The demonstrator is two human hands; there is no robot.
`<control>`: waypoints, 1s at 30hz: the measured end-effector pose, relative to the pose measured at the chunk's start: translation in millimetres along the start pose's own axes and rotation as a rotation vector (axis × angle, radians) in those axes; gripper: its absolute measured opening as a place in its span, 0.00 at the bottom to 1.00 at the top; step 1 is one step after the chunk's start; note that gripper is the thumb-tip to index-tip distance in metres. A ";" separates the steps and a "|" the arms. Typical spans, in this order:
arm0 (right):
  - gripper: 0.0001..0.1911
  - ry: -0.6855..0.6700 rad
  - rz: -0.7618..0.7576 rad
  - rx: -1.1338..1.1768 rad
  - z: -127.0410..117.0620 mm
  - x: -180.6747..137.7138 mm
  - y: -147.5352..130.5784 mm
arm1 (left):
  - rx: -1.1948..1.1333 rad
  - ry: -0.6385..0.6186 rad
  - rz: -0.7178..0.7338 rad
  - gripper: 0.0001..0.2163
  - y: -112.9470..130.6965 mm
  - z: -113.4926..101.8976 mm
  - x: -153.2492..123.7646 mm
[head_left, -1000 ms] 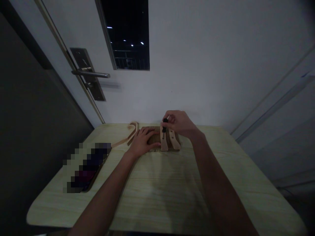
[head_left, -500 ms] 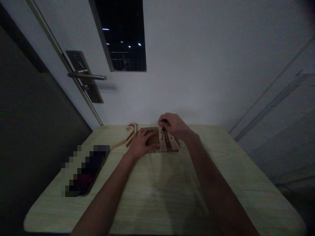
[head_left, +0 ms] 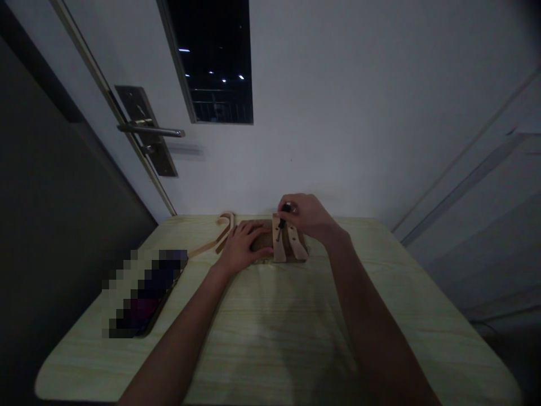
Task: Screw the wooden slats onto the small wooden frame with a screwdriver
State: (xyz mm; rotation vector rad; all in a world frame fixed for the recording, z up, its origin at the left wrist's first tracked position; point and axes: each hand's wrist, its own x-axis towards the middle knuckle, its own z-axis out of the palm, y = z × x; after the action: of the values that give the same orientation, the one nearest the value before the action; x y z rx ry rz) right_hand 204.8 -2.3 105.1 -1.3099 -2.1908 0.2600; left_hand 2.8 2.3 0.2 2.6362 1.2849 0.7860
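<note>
A brown board (head_left: 262, 243) lies near the table's far edge, with two pale wooden pieces, a left one (head_left: 279, 252) and a right one (head_left: 299, 248), set across its right part. Small dark holes show in the right piece. My left hand (head_left: 243, 245) rests on the board's left part, fingers spread. Above the left wooden piece, my right hand (head_left: 306, 214) grips a black-handled screwdriver (head_left: 282, 223). Its thin shaft points down at that piece; whether the tip sits in a screw is too small to tell.
A curved wooden piece (head_left: 228, 220) lies left of my left hand. A phone (head_left: 160, 293), partly pixelated, is on the left of the pale table (head_left: 262, 332). Behind stands a white door with a metal handle (head_left: 152, 131) and a dark window (head_left: 211, 62).
My right hand has shifted slightly right, and its grip on the screwdriver has turned, so more of the black handle shows. My left hand stays put on the board.
</note>
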 end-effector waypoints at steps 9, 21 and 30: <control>0.13 0.064 0.083 -0.170 6.0 1.6 4.0 | -0.007 -0.005 -0.002 0.23 -1.0 -0.3 0.4; 0.15 -0.009 0.060 -0.144 15.5 3.9 -8.4 | -0.001 -0.012 0.013 0.24 -1.9 -0.4 1.0; 0.10 -0.248 -0.003 0.036 -4.6 -6.4 -3.4 | -0.007 -0.014 -0.003 0.24 -2.3 0.0 0.6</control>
State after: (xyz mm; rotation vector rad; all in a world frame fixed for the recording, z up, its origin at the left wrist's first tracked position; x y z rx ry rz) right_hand 207.2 -10.0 108.0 -1.3142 -2.3797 0.4810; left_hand 1.4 4.2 -0.3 2.6289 1.2794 0.7689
